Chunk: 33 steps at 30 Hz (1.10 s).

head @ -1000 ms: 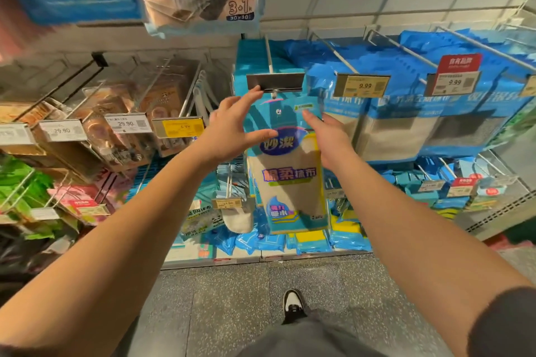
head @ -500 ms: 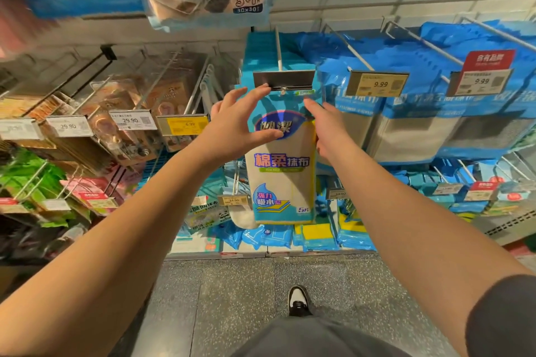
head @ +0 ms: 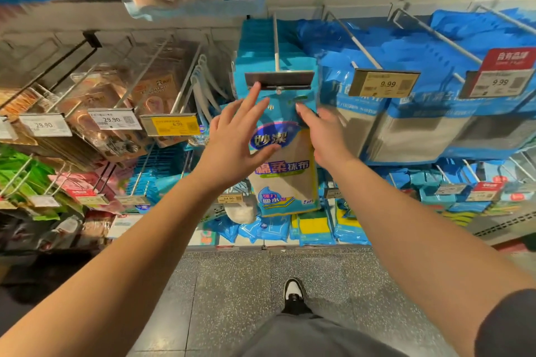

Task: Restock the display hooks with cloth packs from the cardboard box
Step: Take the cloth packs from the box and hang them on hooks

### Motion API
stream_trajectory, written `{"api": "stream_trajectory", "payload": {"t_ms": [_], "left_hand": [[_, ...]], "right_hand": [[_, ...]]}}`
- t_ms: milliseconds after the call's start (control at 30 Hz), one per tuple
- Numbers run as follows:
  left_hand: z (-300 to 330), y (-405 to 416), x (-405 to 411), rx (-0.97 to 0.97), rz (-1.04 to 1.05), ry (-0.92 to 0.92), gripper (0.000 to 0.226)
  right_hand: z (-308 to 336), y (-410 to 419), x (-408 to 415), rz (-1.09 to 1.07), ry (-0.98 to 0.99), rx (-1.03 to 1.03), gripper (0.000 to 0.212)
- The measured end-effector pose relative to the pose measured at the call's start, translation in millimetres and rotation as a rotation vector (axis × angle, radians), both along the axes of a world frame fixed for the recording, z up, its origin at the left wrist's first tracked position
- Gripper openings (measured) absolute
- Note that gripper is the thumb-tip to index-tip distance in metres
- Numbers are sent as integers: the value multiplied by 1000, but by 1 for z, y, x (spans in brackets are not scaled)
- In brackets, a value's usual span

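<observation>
Left hand point(head: 232, 142) fingers opened | cloth pack point(head: 285, 159) hangs under label holder point(head: 279, 80)

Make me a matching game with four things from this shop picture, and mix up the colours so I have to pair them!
Things:
1. cloth pack at the hands
2. shoe
3. 6.99 price tag
4. label holder on the hook above the pack

Colours:
A. yellow
B. dark grey, no price showing
C. light blue with a beige cloth
D. black and white

Pairs: 1-C, 2-D, 3-A, 4-B
</observation>
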<state>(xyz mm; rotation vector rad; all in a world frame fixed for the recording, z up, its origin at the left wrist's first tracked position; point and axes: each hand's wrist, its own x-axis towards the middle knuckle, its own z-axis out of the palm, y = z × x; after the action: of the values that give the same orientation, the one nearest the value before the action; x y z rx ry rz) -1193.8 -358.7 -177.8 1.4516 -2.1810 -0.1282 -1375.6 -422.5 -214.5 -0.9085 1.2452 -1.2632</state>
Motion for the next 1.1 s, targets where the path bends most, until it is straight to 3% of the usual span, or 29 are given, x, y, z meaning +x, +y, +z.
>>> {"api": "stream_trajectory", "payload": {"t_ms": [167, 400, 733, 933, 1100], "left_hand": [[9, -3, -13, -78, 24, 33, 75], [10, -3, -12, -78, 33, 50, 70], [9, -4, -6, -63, 17, 49, 70], [-4, -6, -1, -65, 3, 12, 70], [-50, -5, 5, -57, 29, -56, 57]], "right_hand": [[9, 2, -2, -93, -94, -2, 10], [15, -1, 2, -121, -73, 44, 6], [3, -6, 2, -153, 85, 20, 12], [-3, -22, 1, -130, 162, 2, 30], [-15, -32, 3, -171, 269, -27, 11]]}}
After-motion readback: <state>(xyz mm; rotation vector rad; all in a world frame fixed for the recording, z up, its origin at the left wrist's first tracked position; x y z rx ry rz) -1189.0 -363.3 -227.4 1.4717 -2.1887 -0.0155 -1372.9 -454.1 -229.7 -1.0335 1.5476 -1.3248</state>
